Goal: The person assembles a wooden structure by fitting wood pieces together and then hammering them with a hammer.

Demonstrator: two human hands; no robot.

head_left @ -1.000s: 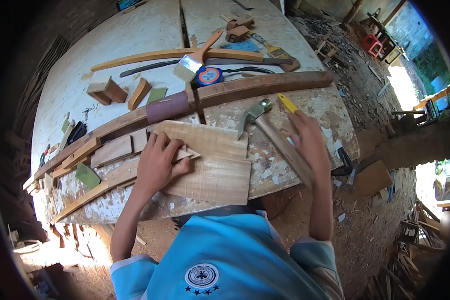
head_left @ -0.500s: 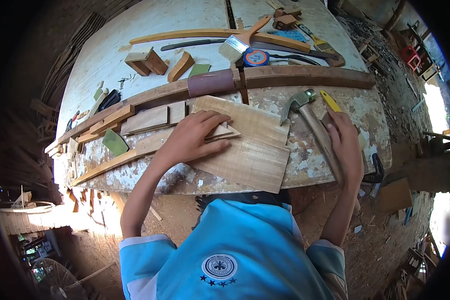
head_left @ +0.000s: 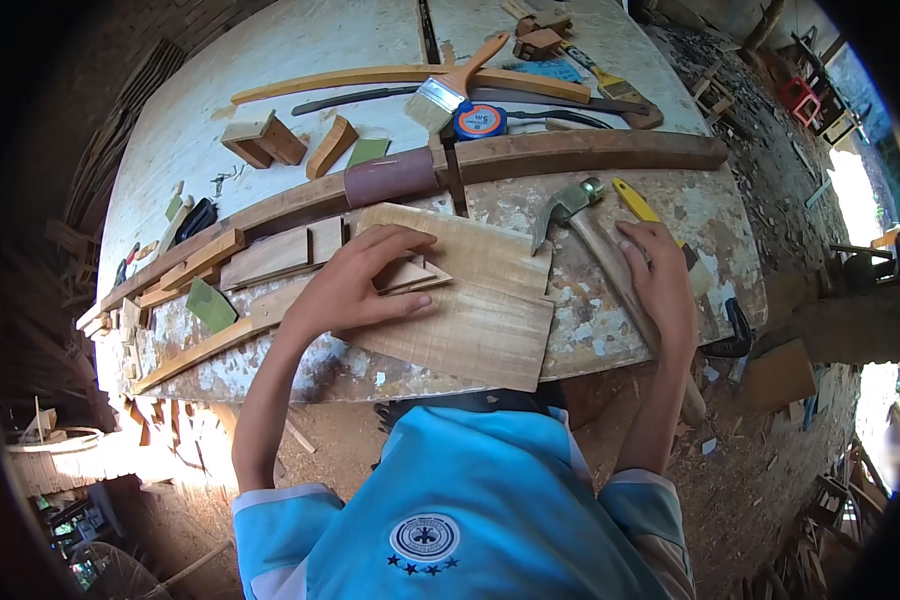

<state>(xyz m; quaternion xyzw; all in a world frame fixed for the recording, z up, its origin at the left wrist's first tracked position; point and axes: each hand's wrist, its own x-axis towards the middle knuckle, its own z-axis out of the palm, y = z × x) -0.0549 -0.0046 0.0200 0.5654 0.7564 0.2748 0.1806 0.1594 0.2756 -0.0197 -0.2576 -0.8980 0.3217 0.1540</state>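
Observation:
My left hand [head_left: 355, 285] is over the small pointed wood strips [head_left: 415, 275], its thumb spread away from the curved fingers. Beneath these strips are thin, pale wooden boards [head_left: 480, 325] that overlap near the table's front edge. My right hand [head_left: 662, 285] rests across a yellow-handled tool [head_left: 634, 200], with fingers bent and fingertips slightly apart; it hides the tool's middle. Just left of that hand lies a claw hammer [head_left: 570, 203], its wooden handle running under my right wrist.
A long curved beam [head_left: 590, 157] crosses the worn table [head_left: 185, 140]. Behind it are a wide brush [head_left: 438, 103], a blue tape measure [head_left: 480, 121] and wood blocks [head_left: 265, 140]. A sandpaper roll [head_left: 390, 177] sits on a beam. A black-handled tool [head_left: 735, 330] is at the right edge.
The view has shifted, so the table and tools appear farther left. My left thumb and fingers look slightly farther apart; my right hand has moved slightly left across the yellow-handled tool.

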